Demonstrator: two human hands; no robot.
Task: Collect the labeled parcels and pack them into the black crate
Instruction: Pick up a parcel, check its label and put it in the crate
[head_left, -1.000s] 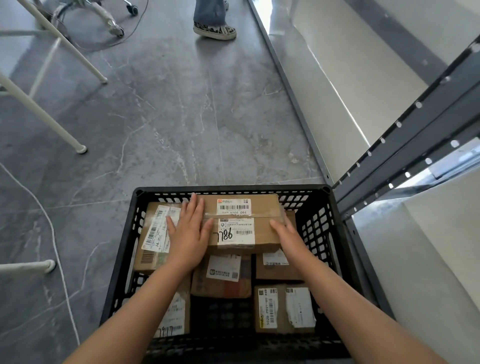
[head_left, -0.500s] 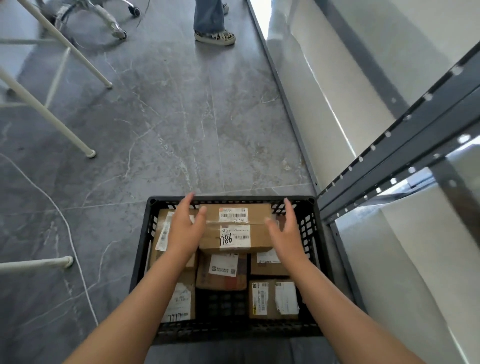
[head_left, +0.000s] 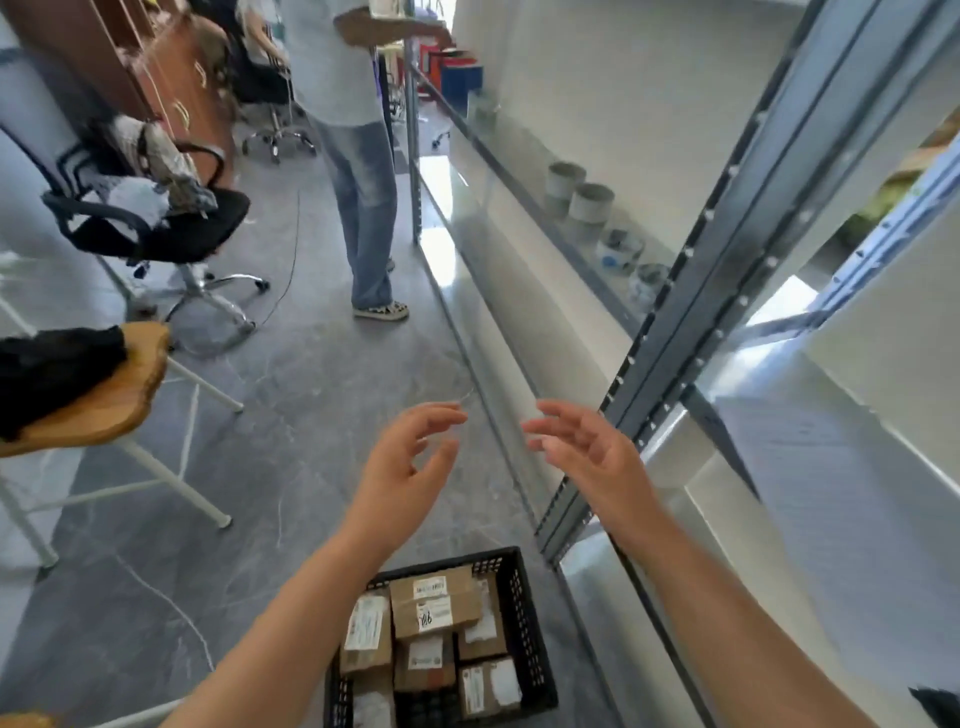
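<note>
The black crate (head_left: 524, 618) stands on the grey floor near the bottom of the view, beside a metal rack. Several brown cardboard parcels with white labels fill it; the topmost parcel (head_left: 435, 608) lies across the far end. My left hand (head_left: 402, 470) and my right hand (head_left: 587, 454) are raised well above the crate, both empty, fingers loosely spread and palms facing each other. Neither hand touches a parcel.
A grey metal rack upright (head_left: 727, 249) runs along the right, with white shelves and several small pots (head_left: 589, 205). A person in jeans (head_left: 363, 197) stands ahead in the aisle. A wooden stool (head_left: 104, 395) and an office chair (head_left: 156, 218) stand at the left.
Both hands let go of the top parcel and lifted away from the crate. The view rose and tilted forward, so the crate now sits low in the frame.
</note>
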